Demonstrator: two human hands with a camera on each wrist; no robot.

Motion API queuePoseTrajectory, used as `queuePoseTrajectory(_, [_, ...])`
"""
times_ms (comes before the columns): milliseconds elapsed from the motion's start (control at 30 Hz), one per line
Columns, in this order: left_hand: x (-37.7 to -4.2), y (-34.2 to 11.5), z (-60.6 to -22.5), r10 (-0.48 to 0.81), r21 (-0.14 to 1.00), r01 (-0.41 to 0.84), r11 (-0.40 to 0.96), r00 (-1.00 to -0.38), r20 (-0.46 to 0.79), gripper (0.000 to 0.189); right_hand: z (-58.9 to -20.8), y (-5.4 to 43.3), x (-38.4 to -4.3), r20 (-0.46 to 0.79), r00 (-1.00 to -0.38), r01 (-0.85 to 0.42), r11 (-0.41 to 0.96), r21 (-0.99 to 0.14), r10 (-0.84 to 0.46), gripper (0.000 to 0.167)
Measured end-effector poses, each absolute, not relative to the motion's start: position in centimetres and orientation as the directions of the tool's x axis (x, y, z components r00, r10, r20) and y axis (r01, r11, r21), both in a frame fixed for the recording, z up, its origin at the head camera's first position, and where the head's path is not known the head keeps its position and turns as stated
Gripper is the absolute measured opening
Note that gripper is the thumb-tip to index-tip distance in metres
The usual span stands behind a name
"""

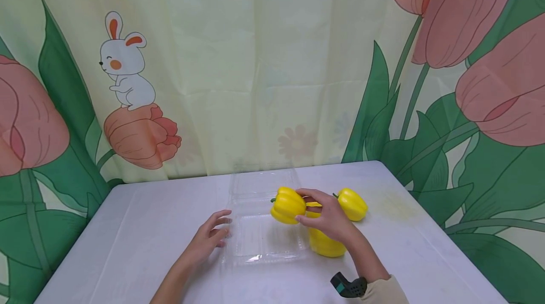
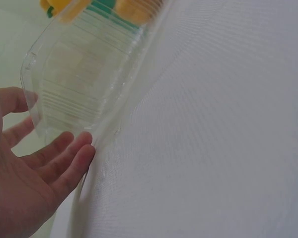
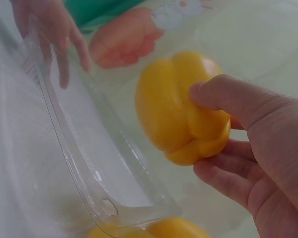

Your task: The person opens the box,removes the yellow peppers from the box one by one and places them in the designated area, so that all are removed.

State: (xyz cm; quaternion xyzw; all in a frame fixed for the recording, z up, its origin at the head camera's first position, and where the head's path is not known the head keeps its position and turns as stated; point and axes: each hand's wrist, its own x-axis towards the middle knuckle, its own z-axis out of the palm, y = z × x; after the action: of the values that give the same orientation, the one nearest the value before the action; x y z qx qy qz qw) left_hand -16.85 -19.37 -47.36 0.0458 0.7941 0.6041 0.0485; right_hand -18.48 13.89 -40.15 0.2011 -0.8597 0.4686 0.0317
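Note:
A yellow bell pepper (image 1: 288, 205) with a green stem is held in my right hand (image 1: 325, 214), between thumb and fingers, above the right part of a clear plastic container (image 1: 266, 235). The right wrist view shows the thumb pressing one side of the pepper (image 3: 161, 104) and the fingers supporting the other. My left hand (image 1: 208, 238) is at the container's left edge, its fingers loosely bent and touching the rim. In the left wrist view, the container's side (image 2: 72, 94) lies between the spread fingers.
Another yellow bell pepper (image 1: 352, 204) lies behind my right hand. More yellow pepper (image 1: 325, 243) shows under that hand, partly hidden. The container's clear lid (image 1: 261, 183) extends toward the back of the white table (image 1: 140, 238). A printed curtain (image 1: 221, 67) hangs behind.

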Motion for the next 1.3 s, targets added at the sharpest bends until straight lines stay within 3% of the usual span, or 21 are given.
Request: queuePoseTrajectory(1300, [-16.8,-19.4,-47.4,0.146,0.959,0.047,0.278,-0.989,0.006,0.047,-40.2,16.0,-18.5,0.238,-0.936,-0.344,0.526,-0.777,-0.261,0.065])
